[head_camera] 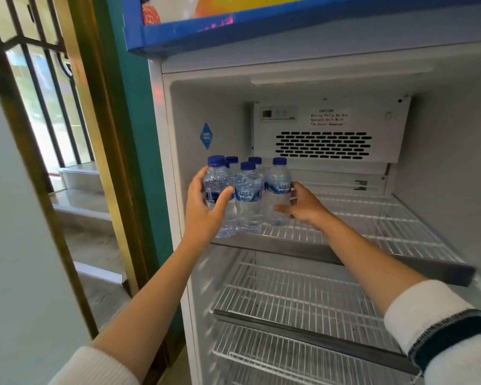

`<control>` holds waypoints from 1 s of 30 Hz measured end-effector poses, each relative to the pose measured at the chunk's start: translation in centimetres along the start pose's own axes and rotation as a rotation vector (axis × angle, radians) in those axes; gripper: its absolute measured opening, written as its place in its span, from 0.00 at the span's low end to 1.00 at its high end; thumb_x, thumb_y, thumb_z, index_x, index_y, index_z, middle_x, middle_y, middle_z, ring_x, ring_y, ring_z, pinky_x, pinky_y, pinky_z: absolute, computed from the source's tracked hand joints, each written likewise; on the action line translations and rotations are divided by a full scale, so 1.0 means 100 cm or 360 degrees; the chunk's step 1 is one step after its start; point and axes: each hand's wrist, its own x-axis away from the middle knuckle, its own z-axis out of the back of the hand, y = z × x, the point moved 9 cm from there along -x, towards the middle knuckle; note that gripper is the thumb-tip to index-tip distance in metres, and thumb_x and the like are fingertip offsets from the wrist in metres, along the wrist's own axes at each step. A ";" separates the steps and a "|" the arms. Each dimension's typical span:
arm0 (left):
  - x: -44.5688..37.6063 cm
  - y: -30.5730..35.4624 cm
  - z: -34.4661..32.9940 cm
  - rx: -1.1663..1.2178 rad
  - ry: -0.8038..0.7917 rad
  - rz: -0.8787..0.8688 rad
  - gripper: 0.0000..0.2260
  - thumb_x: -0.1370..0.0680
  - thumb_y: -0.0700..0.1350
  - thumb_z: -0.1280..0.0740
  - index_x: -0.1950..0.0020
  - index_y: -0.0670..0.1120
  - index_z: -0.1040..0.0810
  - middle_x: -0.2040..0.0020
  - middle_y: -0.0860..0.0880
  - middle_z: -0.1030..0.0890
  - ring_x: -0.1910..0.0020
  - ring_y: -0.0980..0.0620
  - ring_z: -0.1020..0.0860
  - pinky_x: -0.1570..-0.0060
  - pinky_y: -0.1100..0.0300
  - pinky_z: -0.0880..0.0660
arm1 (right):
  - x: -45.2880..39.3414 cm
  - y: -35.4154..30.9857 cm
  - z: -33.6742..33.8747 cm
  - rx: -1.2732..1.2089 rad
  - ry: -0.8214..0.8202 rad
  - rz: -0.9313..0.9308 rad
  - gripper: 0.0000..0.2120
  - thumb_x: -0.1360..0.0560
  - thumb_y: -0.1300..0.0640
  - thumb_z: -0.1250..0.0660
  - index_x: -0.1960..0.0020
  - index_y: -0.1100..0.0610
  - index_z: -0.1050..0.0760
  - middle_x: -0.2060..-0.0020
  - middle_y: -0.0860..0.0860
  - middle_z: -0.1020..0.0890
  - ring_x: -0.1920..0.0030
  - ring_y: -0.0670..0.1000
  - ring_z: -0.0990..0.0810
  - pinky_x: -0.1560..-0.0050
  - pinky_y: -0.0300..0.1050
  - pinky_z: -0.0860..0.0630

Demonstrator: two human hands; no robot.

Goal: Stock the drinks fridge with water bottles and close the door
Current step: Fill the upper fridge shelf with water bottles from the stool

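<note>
Several small clear water bottles (pixel 248 195) with blue caps and blue labels stand bunched at the front left of the fridge's top wire shelf (pixel 372 220). My left hand (pixel 206 209) grips the leftmost bottle (pixel 218 187), thumb across its front. My right hand (pixel 303 204) wraps around the rightmost bottle (pixel 278 190) from the right side. The fridge (pixel 442 140) is open; its door is not in view.
Two more wire shelves (pixel 289 290) lie below with nothing on them. A fan cover with vent slots (pixel 322 144) sits at the back of the top compartment. To the left are a teal wall edge (pixel 128 134), a gold door frame (pixel 95 134) and steps (pixel 81 201).
</note>
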 end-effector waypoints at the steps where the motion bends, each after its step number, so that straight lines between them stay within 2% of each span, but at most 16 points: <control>1: 0.000 0.000 0.000 -0.0002 0.0003 -0.0003 0.29 0.26 0.57 0.32 0.28 0.52 0.37 0.32 0.54 0.28 0.35 0.57 0.27 0.35 0.55 0.27 | 0.001 -0.001 0.001 0.0047 0.0033 0.0020 0.35 0.32 0.55 0.22 0.30 0.56 0.34 0.41 0.53 0.24 0.44 0.53 0.24 0.46 0.49 0.23; 7: 0.001 0.001 0.000 0.0003 0.0011 0.0017 0.27 0.24 0.52 0.31 0.27 0.50 0.37 0.33 0.53 0.28 0.36 0.58 0.27 0.38 0.63 0.28 | 0.007 -0.008 -0.001 0.0128 0.0085 0.0083 0.36 0.33 0.51 0.22 0.31 0.57 0.35 0.44 0.49 0.26 0.46 0.49 0.26 0.48 0.43 0.29; 11: 0.003 0.003 0.001 -0.0005 0.0027 0.0014 0.26 0.24 0.51 0.31 0.28 0.51 0.36 0.34 0.54 0.28 0.37 0.59 0.27 0.39 0.63 0.28 | 0.010 -0.007 -0.007 0.0143 -0.0018 0.0051 0.39 0.32 0.52 0.22 0.29 0.56 0.39 0.39 0.48 0.27 0.42 0.49 0.26 0.41 0.50 0.24; 13: 0.004 0.005 0.001 -0.0024 0.0032 0.0015 0.26 0.23 0.51 0.31 0.28 0.52 0.37 0.34 0.56 0.28 0.37 0.59 0.27 0.38 0.62 0.27 | 0.010 -0.007 -0.006 0.0176 -0.0006 0.0051 0.37 0.31 0.55 0.24 0.28 0.56 0.39 0.35 0.51 0.27 0.42 0.50 0.26 0.41 0.52 0.23; 16: 0.006 0.011 0.001 -0.0084 0.0039 0.0012 0.26 0.24 0.52 0.31 0.29 0.52 0.37 0.35 0.57 0.28 0.36 0.57 0.27 0.36 0.56 0.27 | 0.014 -0.011 -0.005 0.0161 0.0009 0.0054 0.37 0.31 0.56 0.23 0.29 0.56 0.39 0.35 0.53 0.27 0.41 0.51 0.25 0.41 0.54 0.23; 19: 0.008 0.020 -0.004 -0.0143 0.0061 0.0000 0.27 0.24 0.53 0.31 0.28 0.50 0.36 0.32 0.52 0.27 0.35 0.54 0.27 0.35 0.52 0.28 | 0.019 -0.012 -0.004 0.0139 0.0005 0.0020 0.39 0.32 0.53 0.23 0.29 0.55 0.40 0.34 0.53 0.27 0.40 0.52 0.26 0.42 0.57 0.23; 21: 0.012 0.028 -0.009 -0.0210 0.0133 -0.0002 0.27 0.24 0.52 0.31 0.28 0.48 0.36 0.32 0.50 0.28 0.35 0.53 0.28 0.33 0.55 0.30 | 0.024 -0.011 -0.006 0.0182 -0.0080 -0.0044 0.44 0.33 0.50 0.22 0.26 0.53 0.44 0.32 0.53 0.29 0.38 0.54 0.26 0.45 0.53 0.22; 23: 0.016 0.033 -0.016 -0.0185 0.0181 -0.0014 0.28 0.24 0.53 0.30 0.28 0.47 0.35 0.32 0.50 0.27 0.35 0.54 0.28 0.34 0.53 0.29 | 0.031 -0.009 -0.005 0.0322 -0.0197 -0.0085 0.47 0.32 0.49 0.23 0.24 0.54 0.48 0.32 0.54 0.30 0.37 0.55 0.26 0.48 0.47 0.24; 27: 0.019 0.044 -0.040 -0.0105 0.0156 -0.0033 0.30 0.25 0.55 0.29 0.28 0.47 0.35 0.33 0.50 0.26 0.36 0.53 0.27 0.35 0.50 0.27 | 0.053 0.011 0.014 0.0610 -0.0245 -0.0179 0.49 0.30 0.45 0.25 0.22 0.54 0.52 0.29 0.55 0.32 0.33 0.56 0.29 0.39 0.47 0.30; 30: 0.020 0.050 -0.063 -0.0111 0.0098 -0.0010 0.30 0.26 0.55 0.29 0.27 0.48 0.35 0.31 0.51 0.28 0.35 0.56 0.29 0.34 0.56 0.29 | 0.068 0.029 0.031 0.0687 -0.0191 -0.0257 0.47 0.29 0.41 0.28 0.22 0.55 0.51 0.28 0.57 0.33 0.32 0.57 0.29 0.38 0.47 0.31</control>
